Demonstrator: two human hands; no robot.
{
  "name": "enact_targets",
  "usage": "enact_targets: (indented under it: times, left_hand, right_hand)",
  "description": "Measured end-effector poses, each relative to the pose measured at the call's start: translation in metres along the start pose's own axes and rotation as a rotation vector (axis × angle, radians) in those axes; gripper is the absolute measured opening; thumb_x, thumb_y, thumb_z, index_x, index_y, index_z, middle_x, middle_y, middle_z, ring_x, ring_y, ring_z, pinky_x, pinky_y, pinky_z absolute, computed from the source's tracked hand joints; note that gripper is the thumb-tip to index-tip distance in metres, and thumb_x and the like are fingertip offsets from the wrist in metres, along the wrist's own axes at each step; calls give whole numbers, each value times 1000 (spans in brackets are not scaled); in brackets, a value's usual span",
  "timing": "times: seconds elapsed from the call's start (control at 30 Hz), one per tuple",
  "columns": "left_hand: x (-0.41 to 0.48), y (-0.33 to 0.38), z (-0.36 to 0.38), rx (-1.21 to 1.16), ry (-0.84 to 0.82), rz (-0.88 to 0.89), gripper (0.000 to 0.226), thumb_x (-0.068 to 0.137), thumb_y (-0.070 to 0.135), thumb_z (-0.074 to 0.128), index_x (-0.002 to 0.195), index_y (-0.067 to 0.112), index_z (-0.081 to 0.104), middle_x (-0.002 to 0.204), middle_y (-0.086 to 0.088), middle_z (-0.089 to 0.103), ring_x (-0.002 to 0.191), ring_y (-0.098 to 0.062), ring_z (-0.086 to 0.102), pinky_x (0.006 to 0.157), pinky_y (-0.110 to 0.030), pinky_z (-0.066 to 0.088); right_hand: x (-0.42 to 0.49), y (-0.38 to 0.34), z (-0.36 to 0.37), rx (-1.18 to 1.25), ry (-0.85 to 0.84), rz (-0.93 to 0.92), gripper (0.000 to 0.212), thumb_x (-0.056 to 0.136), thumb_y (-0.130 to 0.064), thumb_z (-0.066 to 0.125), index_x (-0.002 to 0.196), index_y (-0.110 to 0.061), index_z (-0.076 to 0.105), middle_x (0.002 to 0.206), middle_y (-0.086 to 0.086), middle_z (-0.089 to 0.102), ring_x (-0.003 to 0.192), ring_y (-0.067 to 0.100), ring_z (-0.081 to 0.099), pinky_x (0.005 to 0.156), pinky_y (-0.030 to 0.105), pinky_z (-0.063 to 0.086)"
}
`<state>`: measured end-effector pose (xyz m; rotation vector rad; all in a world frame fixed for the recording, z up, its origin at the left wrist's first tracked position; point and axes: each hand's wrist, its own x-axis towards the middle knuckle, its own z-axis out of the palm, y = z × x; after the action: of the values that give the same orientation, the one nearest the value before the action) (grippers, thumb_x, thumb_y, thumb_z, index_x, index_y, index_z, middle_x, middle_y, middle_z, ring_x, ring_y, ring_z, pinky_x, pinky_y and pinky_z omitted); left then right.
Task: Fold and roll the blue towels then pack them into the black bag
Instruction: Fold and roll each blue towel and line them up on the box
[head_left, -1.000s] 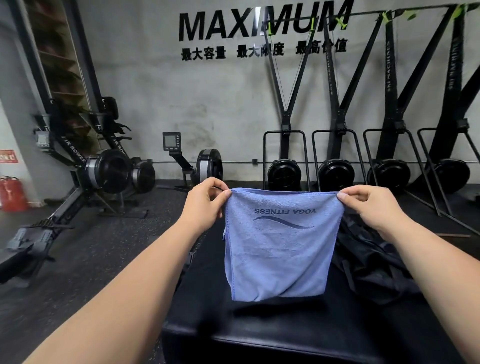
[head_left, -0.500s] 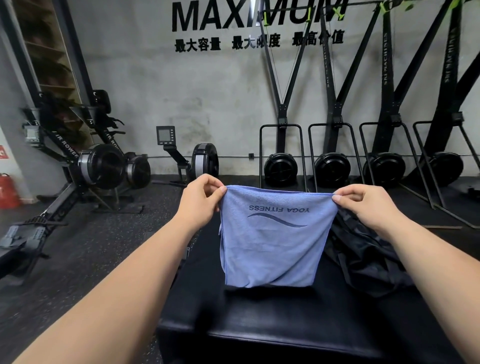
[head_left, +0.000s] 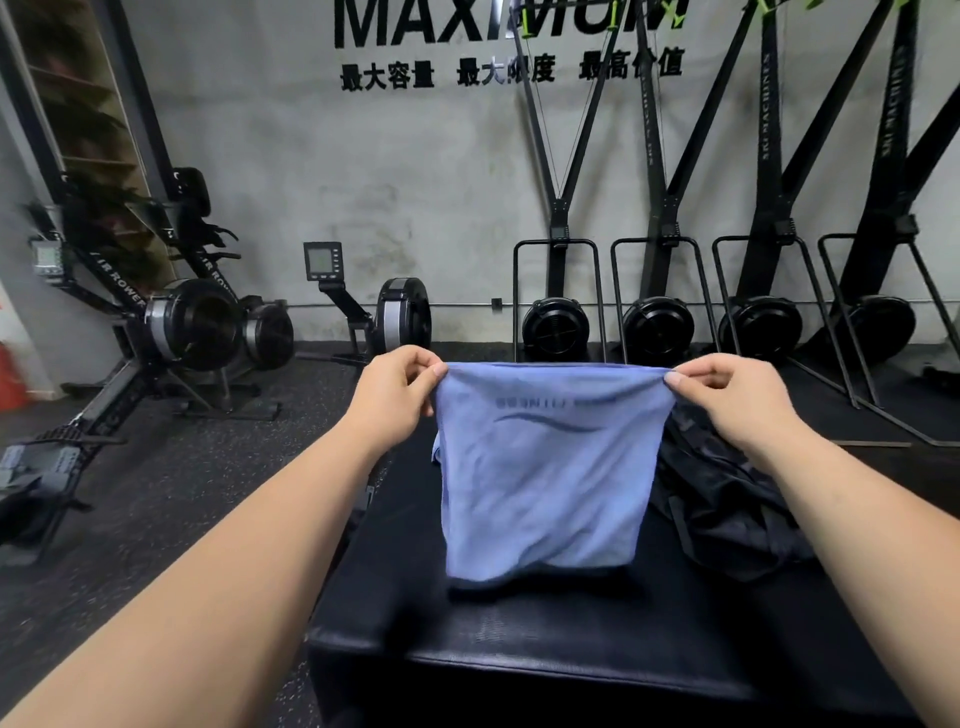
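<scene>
A folded blue towel (head_left: 545, 478) with a dark wave logo hangs in front of me over a black padded box (head_left: 519, 639). My left hand (head_left: 395, 395) pinches its top left corner and my right hand (head_left: 727, 395) pinches its top right corner. The towel's lower edge touches the box top or hangs just above it. A crumpled black bag (head_left: 727, 499) lies on the box to the right of the towel, partly behind my right forearm.
Rowing machines (head_left: 192, 322) stand on the dark rubber floor to the left. Several ski machines (head_left: 654, 322) line the concrete wall behind the box. A red object (head_left: 10, 379) sits at the far left edge.
Both hands have lowered the towel toward the box top, so its lower edge now sits at the surface. The view has tilted down slightly.
</scene>
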<state>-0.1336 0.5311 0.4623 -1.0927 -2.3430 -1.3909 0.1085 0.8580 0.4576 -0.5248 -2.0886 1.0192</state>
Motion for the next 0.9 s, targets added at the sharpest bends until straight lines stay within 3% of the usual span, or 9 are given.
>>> enact_targets:
  times: [0.1, 0.2, 0.33, 0.4, 0.47, 0.57, 0.63, 0.77, 0.9]
  left_hand:
    - [4, -5, -6, 180, -38, 25, 14, 100, 23, 69, 87, 24, 69, 70, 6, 72, 59, -6, 64, 63, -26, 49]
    - [2, -4, -5, 368, -98, 87, 7, 98, 22, 71, 95, 27, 75, 85, 13, 76, 79, -6, 69, 77, -29, 54]
    - [0, 12, 1, 276, -55, 114, 10, 100, 22, 69, 95, 25, 78, 70, 17, 71, 64, -2, 66, 69, -23, 53]
    - [4, 10, -2, 403, 66, 22, 10, 99, 27, 68, 93, 30, 75, 86, 8, 76, 80, -18, 71, 74, -33, 57]
    - [5, 10, -6, 554, 14, -24, 13, 98, 29, 69, 86, 33, 72, 89, 4, 76, 87, -25, 72, 77, -37, 58]
    - [5, 22, -3, 361, -135, 36, 15, 99, 22, 69, 85, 28, 73, 67, 13, 71, 66, -12, 71, 65, -26, 55]
    - [6, 26, -5, 405, -48, 48, 15, 98, 25, 68, 86, 32, 70, 76, 12, 73, 78, -17, 72, 69, -31, 56]
    - [4, 16, -18, 532, -3, 1, 14, 97, 26, 68, 85, 34, 70, 93, 8, 74, 91, -23, 68, 78, -38, 57]
    - [3, 22, -29, 163, -97, 13, 9, 98, 22, 73, 91, 22, 78, 76, 3, 74, 61, -9, 63, 66, -24, 48]
  right_hand:
    - [-3, -4, -2, 12, -144, 50, 10, 83, -21, 89, 87, -16, 81, 80, 11, 78, 67, 15, 64, 73, 33, 47]
    - [2, -2, -3, 6, -10, 55, 11, 80, -22, 92, 83, -20, 81, 78, 3, 78, 72, 20, 69, 75, 35, 52]
    - [-8, -11, 1, -4, -301, 120, 15, 77, -24, 92, 83, -15, 81, 70, 5, 73, 60, 17, 53, 58, 27, 38]
    - [-8, -12, 2, 131, -191, 109, 13, 80, -21, 90, 87, -13, 81, 73, 8, 73, 60, 22, 51, 56, 25, 38]
    - [-4, -14, 2, 2, -35, 36, 9, 83, -20, 89, 84, -17, 80, 73, 3, 76, 57, 10, 61, 60, 24, 46]
    - [-2, -14, 9, -81, -137, 52, 10, 83, -21, 89, 81, -18, 80, 65, -1, 73, 55, 8, 61, 62, 30, 49]
    - [1, -13, 9, -143, -1, 55, 10, 84, -25, 87, 80, -20, 79, 63, -5, 72, 57, 11, 62, 61, 28, 50]
    - [2, -20, 0, -55, -26, 66, 11, 87, -23, 85, 85, -15, 79, 67, 9, 72, 52, 15, 55, 52, 25, 43]
    - [-3, -29, -14, 48, -215, 81, 12, 88, -21, 84, 88, -12, 75, 64, 7, 61, 56, 17, 47, 50, 24, 39]
